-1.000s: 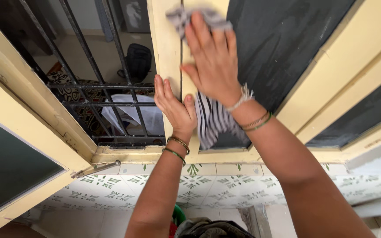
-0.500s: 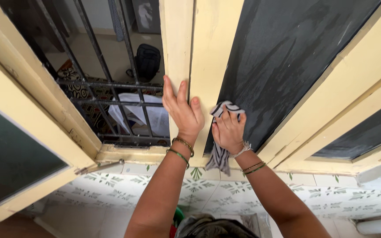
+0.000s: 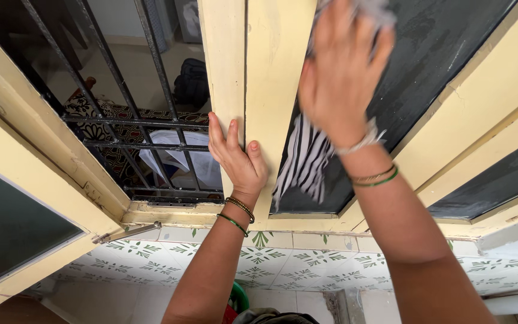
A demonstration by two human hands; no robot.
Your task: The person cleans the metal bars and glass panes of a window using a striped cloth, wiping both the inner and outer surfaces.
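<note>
Striped cloth (image 3: 304,159), dark pane (image 3: 427,66), right hand (image 3: 340,72)

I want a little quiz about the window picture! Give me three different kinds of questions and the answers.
1. True or false: the left hand lies flat on the cream window frame.
2. What does the right hand press against the dark window pane? A) a sponge B) a striped cloth C) a brush
3. Fill in: behind the open part of the window stand black metal ____.

Key
1. True.
2. B, the striped cloth hangs down below the hand.
3. Bars.
</note>
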